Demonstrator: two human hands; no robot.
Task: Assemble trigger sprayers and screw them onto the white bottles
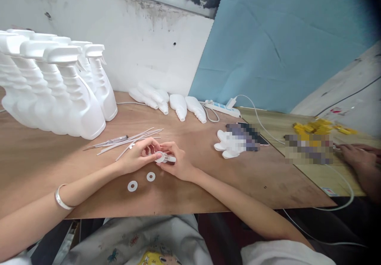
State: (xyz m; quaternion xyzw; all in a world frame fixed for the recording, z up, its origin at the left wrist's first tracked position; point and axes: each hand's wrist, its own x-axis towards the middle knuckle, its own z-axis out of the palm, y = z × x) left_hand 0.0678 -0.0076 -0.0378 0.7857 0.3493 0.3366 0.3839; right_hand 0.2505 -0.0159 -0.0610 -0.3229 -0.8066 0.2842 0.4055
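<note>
Near the table's front edge, both of my hands meet on a small white spray trigger head point(168, 159). My left hand point(141, 155) pinches its round end between thumb and fingers. Around the narrower end are the curled fingers of my right hand point(180, 165); part of the piece is hidden by them. Two flat white ring washers point(132, 186) lie on the table just in front of my left hand. Behind that hand are several thin white tubes point(131, 141) and a slim pointed metal tool point(110, 141).
Several assembled white spray bottles point(86, 106) stand at left. White bottles without tops point(178, 105) lie along the wall, near a power strip point(222, 108). White trigger pieces point(228, 144) and a phone point(262, 138) are at right. Another person's hand point(354, 153) works beside yellow parts point(315, 126).
</note>
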